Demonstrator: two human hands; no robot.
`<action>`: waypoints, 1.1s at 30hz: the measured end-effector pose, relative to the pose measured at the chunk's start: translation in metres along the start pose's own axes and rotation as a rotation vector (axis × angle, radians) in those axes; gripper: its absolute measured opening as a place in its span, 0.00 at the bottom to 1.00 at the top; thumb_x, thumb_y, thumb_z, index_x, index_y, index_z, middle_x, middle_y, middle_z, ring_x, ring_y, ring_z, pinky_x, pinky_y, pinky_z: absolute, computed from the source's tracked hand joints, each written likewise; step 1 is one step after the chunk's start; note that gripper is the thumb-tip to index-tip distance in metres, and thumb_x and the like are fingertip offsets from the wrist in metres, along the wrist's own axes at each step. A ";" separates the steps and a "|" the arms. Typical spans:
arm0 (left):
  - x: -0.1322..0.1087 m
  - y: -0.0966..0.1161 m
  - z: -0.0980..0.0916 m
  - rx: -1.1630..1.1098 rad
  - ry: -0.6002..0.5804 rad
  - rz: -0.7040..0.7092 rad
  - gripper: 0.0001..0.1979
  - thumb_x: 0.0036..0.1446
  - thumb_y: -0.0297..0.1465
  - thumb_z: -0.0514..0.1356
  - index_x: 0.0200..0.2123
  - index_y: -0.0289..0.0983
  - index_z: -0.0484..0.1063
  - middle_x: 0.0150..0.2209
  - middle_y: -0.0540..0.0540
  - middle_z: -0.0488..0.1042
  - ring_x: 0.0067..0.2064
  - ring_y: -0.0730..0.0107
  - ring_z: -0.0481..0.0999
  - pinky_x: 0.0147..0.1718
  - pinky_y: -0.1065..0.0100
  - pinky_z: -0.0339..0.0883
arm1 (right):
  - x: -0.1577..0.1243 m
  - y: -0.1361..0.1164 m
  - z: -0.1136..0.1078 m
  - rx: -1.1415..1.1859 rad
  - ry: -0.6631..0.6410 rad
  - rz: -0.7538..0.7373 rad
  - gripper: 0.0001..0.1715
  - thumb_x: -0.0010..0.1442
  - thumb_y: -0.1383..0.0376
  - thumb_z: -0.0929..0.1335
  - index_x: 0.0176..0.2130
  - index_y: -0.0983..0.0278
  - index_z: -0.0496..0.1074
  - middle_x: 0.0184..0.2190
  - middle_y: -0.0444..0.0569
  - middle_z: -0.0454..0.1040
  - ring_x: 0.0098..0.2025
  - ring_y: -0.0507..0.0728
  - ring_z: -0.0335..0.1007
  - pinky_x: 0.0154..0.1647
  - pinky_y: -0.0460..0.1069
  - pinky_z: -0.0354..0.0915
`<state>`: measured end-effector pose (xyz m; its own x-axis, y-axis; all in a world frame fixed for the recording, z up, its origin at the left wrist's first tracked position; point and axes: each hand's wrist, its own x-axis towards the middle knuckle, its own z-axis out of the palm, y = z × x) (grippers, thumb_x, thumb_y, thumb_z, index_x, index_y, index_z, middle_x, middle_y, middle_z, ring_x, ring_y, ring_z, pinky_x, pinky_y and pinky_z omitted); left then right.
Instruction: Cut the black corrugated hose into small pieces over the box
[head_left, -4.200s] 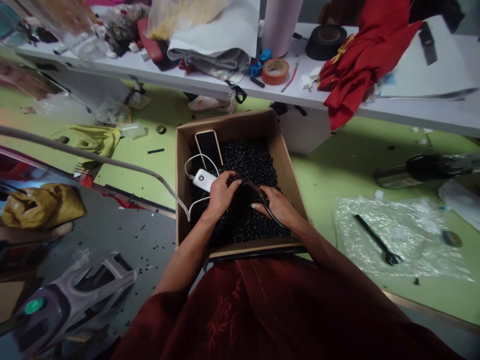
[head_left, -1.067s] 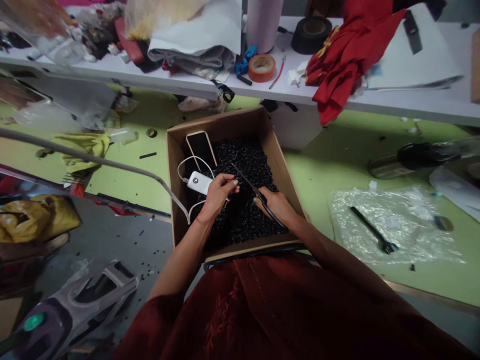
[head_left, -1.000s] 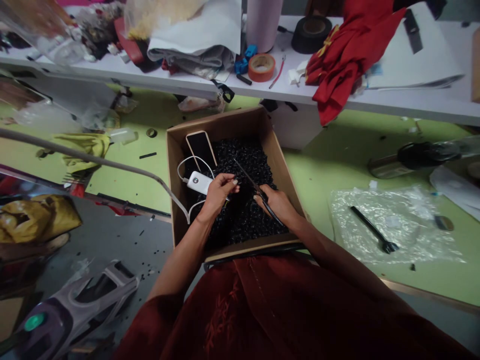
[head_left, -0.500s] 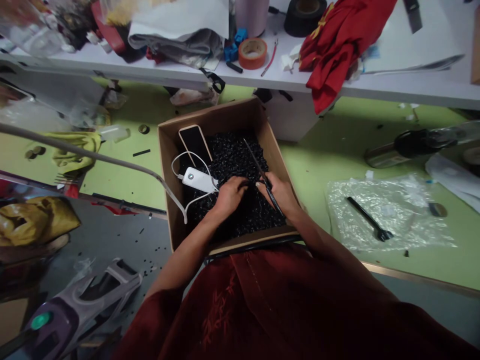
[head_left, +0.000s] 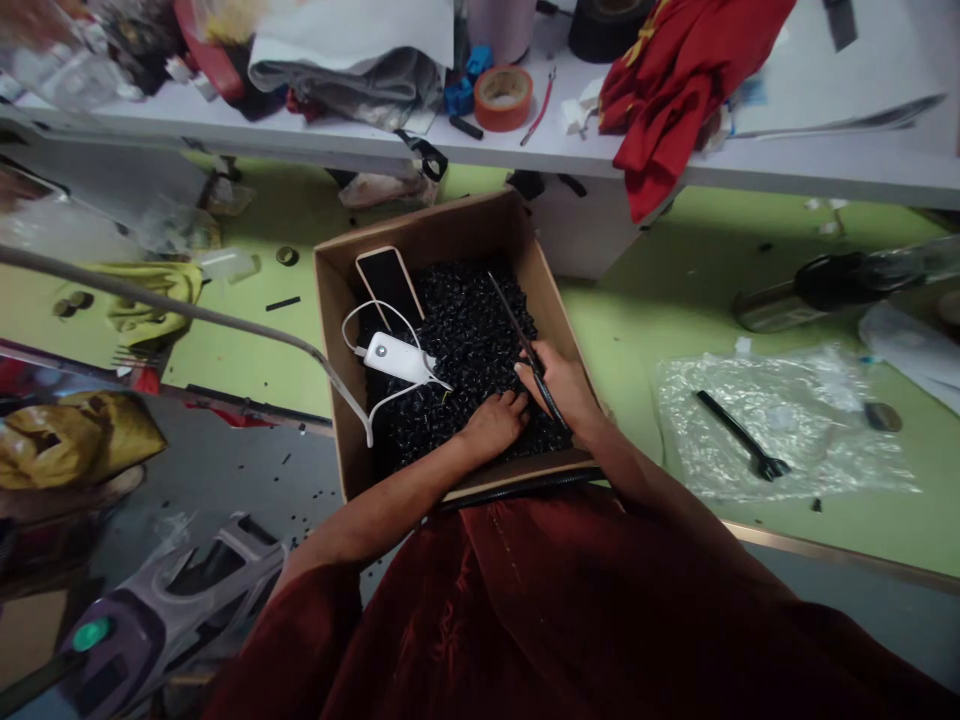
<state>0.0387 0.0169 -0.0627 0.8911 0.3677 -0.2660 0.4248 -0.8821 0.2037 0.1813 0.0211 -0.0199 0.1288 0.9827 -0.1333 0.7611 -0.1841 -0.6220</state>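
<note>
My right hand [head_left: 556,385] grips long black scissors [head_left: 517,332], tips toward 11 o'clock; my left hand [head_left: 493,425] lies open, holding nothing, on black pellets [head_left: 457,350] in the cardboard box [head_left: 427,225].

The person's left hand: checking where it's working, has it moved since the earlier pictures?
Yes: the left hand has moved away from the white power bank, rightward, toward the brown cardboard box's near wall.

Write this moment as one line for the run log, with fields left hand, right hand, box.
left hand: on black pellets | right hand: holding long black tool | box: cardboard, holds pellets, phone, power bank
</note>
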 end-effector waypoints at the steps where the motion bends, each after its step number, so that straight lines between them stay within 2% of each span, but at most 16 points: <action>1: 0.000 -0.001 0.001 0.018 0.002 -0.019 0.16 0.64 0.25 0.47 0.47 0.32 0.71 0.49 0.37 0.68 0.47 0.58 0.68 0.38 0.61 0.63 | 0.000 0.001 0.001 0.004 -0.003 -0.005 0.14 0.59 0.61 0.63 0.44 0.62 0.69 0.35 0.51 0.78 0.37 0.60 0.75 0.36 0.50 0.65; 9: 0.003 -0.002 0.001 0.057 -0.019 -0.174 0.18 0.64 0.26 0.43 0.50 0.34 0.69 0.49 0.37 0.68 0.47 0.57 0.67 0.39 0.60 0.61 | 0.000 0.009 0.010 -0.023 -0.003 -0.079 0.15 0.60 0.59 0.62 0.45 0.61 0.68 0.37 0.51 0.78 0.37 0.61 0.75 0.35 0.50 0.65; 15: 0.004 0.001 0.001 0.021 -0.047 -0.167 0.17 0.64 0.26 0.44 0.49 0.32 0.68 0.46 0.37 0.70 0.47 0.57 0.68 0.41 0.59 0.62 | -0.001 0.010 0.011 -0.044 -0.019 -0.097 0.15 0.60 0.59 0.63 0.45 0.61 0.68 0.36 0.51 0.78 0.36 0.61 0.75 0.35 0.50 0.65; 19: 0.000 0.001 -0.001 -0.043 -0.067 -0.151 0.16 0.63 0.23 0.45 0.47 0.29 0.69 0.44 0.35 0.72 0.46 0.56 0.70 0.40 0.59 0.65 | -0.001 0.010 0.012 -0.057 -0.016 -0.109 0.15 0.60 0.60 0.63 0.45 0.61 0.68 0.35 0.51 0.78 0.36 0.61 0.75 0.34 0.50 0.65; 22: -0.002 -0.001 -0.006 -0.173 -0.073 -0.192 0.15 0.62 0.22 0.46 0.43 0.28 0.71 0.42 0.34 0.74 0.45 0.56 0.73 0.40 0.61 0.66 | -0.001 0.010 0.012 -0.061 -0.015 -0.117 0.15 0.60 0.59 0.63 0.45 0.61 0.69 0.34 0.50 0.78 0.35 0.61 0.75 0.34 0.50 0.64; 25: -0.003 -0.008 -0.012 -0.284 -0.072 -0.244 0.13 0.63 0.26 0.48 0.43 0.30 0.72 0.41 0.37 0.76 0.43 0.59 0.75 0.39 0.64 0.67 | 0.000 0.010 0.011 -0.064 -0.014 -0.119 0.15 0.60 0.59 0.63 0.45 0.61 0.69 0.33 0.50 0.79 0.35 0.61 0.75 0.34 0.50 0.64; 28: -0.003 -0.020 -0.018 -0.444 0.036 -0.339 0.13 0.63 0.33 0.52 0.44 0.34 0.71 0.40 0.41 0.77 0.41 0.62 0.76 0.40 0.66 0.67 | 0.000 0.009 0.011 -0.065 -0.015 -0.108 0.15 0.59 0.59 0.63 0.45 0.62 0.69 0.34 0.51 0.79 0.36 0.61 0.75 0.34 0.50 0.64; 33: -0.003 -0.045 -0.025 -0.813 0.382 -0.556 0.09 0.60 0.31 0.56 0.40 0.35 0.73 0.40 0.44 0.77 0.42 0.66 0.75 0.44 0.68 0.65 | 0.001 0.007 0.008 -0.033 0.001 -0.106 0.16 0.60 0.59 0.62 0.46 0.63 0.68 0.37 0.53 0.78 0.38 0.61 0.75 0.36 0.51 0.65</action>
<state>0.0210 0.0633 -0.0481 0.4688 0.8528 -0.2302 0.6419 -0.1499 0.7520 0.1817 0.0201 -0.0309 0.0467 0.9966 -0.0671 0.7907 -0.0780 -0.6072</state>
